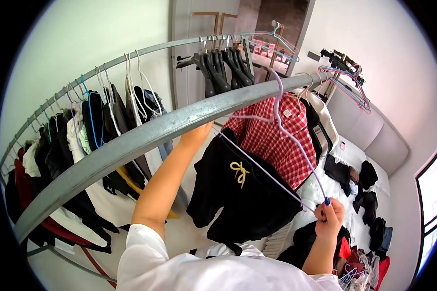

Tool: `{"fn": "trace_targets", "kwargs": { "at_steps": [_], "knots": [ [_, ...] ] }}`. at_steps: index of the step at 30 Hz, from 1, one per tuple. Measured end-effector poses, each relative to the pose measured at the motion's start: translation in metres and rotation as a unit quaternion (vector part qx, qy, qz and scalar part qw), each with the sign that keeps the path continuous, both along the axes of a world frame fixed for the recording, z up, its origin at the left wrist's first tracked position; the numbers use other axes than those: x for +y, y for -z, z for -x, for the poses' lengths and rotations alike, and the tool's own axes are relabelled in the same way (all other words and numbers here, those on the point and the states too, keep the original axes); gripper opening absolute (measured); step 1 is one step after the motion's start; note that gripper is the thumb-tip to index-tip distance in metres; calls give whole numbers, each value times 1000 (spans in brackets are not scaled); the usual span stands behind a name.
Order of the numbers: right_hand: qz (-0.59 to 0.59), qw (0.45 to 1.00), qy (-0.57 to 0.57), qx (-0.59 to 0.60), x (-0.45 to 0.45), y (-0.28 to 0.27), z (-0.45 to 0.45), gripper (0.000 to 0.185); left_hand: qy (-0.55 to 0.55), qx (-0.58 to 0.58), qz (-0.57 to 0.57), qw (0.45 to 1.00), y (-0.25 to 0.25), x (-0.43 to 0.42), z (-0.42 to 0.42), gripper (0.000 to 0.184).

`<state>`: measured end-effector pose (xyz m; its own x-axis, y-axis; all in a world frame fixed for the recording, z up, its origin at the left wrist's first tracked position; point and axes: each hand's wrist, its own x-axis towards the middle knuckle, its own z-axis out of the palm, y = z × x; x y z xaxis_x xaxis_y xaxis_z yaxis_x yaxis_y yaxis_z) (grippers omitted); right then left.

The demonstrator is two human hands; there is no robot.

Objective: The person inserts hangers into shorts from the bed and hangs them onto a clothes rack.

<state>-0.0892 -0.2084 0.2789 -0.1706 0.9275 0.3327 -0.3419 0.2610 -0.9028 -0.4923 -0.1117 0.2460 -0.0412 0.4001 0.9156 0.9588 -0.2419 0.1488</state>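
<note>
Black shorts [250, 208] with a yellow drawstring bow hang from a lilac wire hanger [302, 142], whose hook is up at the front metal rail [145, 140]. Pinched in the fingers of my right hand [330, 213] is the hanger's lower right corner, just above the shorts' waistband. My left hand [198, 136] reaches up behind the rail near the hanger's other end; the rail hides its fingers. Directly behind the shorts hangs a red checked shirt [272, 128].
Many garments [77, 131] hang along the rear rail at left, with black hangers [223, 68] farther right. Pastel wire hangers [349, 92] hang at the front rail's end. Dark clothes [347, 174] lie on the white bed [357, 208], with a mixed pile [364, 264] at lower right.
</note>
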Motion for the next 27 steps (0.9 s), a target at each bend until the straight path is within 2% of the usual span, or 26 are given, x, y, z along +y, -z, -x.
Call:
{"fn": "trace_targets", "kwargs": {
  "at_steps": [2, 4, 6, 7, 9, 14, 17, 19, 21, 22, 24, 25, 27],
  "knots": [
    [-14, 1000, 11, -22, 3, 13, -11, 25, 40, -11, 33, 999, -2, -10, -9, 15],
    [4, 1000, 0, -19, 9, 28, -22, 27, 50, 5, 2, 999, -1, -16, -15, 14],
    [37, 999, -11, -26, 13, 41, -24, 25, 45, 30, 60, 997, 3, -23, -19, 11],
    [59, 997, -32, -25, 13, 47, -21, 23, 39, 2, 98, 994, 10, -20, -18, 11],
    [92, 993, -64, -36, 10, 50, -6, 19, 28, 7, 105, 994, 26, -13, -11, 11],
    [194, 959, -207, -18, 13, 79, 5, 22, 10, -12, 157, 987, 49, -7, -4, 14],
    [212, 936, -276, 48, 30, 95, 7, 23, -12, -32, 214, 976, 52, -9, -6, 14],
    [197, 939, -274, 63, 41, 93, 15, 24, -25, -49, 238, 970, 56, -7, -7, 13],
    [174, 944, -268, 79, 57, 85, 28, 24, -74, -125, 191, 971, 65, -6, 1, 20],
    [175, 940, -276, 98, 65, 85, 35, 24, -84, -126, 193, 969, 70, -8, 1, 20],
    [191, 940, -259, 112, 75, 75, 48, 23, -111, -145, 137, 974, 76, -19, -1, 33],
    [192, 942, -246, 120, 81, 74, 54, 23, -97, -160, 173, 967, 80, -30, -1, 44],
    [176, 948, -230, 129, 96, 74, 64, 21, -138, -152, 198, 958, 91, -51, 2, 45]
  ]
}}
